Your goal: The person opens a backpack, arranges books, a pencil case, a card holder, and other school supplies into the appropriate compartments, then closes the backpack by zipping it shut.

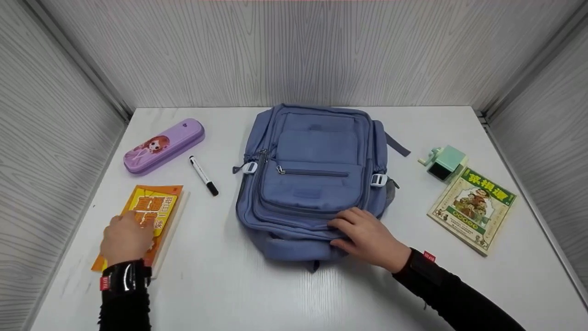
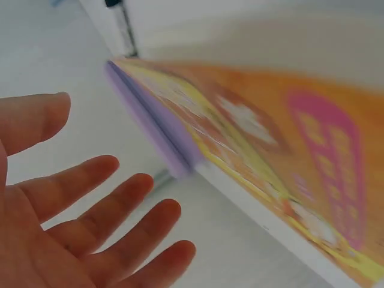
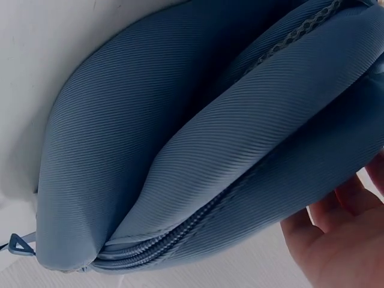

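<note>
A blue backpack (image 1: 317, 142) lies front side up in the middle of the table. My right hand (image 1: 370, 239) rests at its lower right edge, fingers lightly bent on the fabric; the right wrist view shows the fingers (image 3: 354, 204) against the folds of the backpack (image 3: 240, 138). Over an orange and yellow book (image 1: 161, 202) on the left is my left hand (image 1: 126, 239). The left wrist view shows that hand (image 2: 90, 222) with fingers spread and nothing held, beside the orange book (image 2: 258, 132).
A purple pencil case (image 1: 165, 145) and a white marker with a black cap (image 1: 202, 174) lie at the left. Right of the backpack stand a green pencil sharpener (image 1: 448, 161) and, touching or close to it, a green and cream book (image 1: 473, 209). Walls enclose the table's back and sides.
</note>
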Available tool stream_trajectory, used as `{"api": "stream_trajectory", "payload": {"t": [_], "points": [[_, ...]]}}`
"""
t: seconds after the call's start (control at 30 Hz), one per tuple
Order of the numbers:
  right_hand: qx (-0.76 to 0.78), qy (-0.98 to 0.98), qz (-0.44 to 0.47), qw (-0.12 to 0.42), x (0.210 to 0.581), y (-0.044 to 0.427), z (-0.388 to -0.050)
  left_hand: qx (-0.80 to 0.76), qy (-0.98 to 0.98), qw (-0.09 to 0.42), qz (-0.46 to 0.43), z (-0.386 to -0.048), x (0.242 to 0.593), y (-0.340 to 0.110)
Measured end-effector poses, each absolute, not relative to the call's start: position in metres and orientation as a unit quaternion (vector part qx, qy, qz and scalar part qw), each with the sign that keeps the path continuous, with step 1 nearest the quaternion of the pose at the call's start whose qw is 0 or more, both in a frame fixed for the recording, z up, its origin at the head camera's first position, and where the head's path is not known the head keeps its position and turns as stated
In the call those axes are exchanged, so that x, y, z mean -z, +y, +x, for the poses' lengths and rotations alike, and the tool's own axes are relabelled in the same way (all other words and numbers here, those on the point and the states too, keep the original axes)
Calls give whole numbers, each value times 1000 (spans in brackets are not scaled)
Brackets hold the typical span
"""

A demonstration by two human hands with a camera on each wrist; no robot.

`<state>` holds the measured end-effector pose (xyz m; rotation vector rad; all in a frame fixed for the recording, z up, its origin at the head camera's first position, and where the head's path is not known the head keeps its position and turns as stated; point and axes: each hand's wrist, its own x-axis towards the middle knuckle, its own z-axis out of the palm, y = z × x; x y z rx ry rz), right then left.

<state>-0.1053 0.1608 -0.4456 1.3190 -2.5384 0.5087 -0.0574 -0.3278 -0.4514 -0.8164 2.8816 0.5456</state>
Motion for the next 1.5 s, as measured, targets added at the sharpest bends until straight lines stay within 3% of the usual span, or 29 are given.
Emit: {"api": "stream_trajectory", "payload": {"t": [0.13,0.3,0.53,0.77,1.13,1.3,1.5], "points": [[-172,-868,450,123,446,159,-105,-206,910,126,-337,-42,466,-367],[-160,-863,457,141,446,157,-106,-212,882,190,-376,-33,475,-381],[-146,-848,474,186,447,154,-110,-205,878,185,-390,-36,476,-380],[-118,-852,467,203,447,151,-112,-212,860,216,-410,-35,468,-384],[-130,-870,442,177,421,145,-123,-371,813,265,-361,-18,472,-427],[-192,-855,430,217,406,147,-134,-435,803,243,-327,-8,461,-425],[-251,-842,395,269,386,144,-148,-500,801,161,-286,0,439,-411]]}}
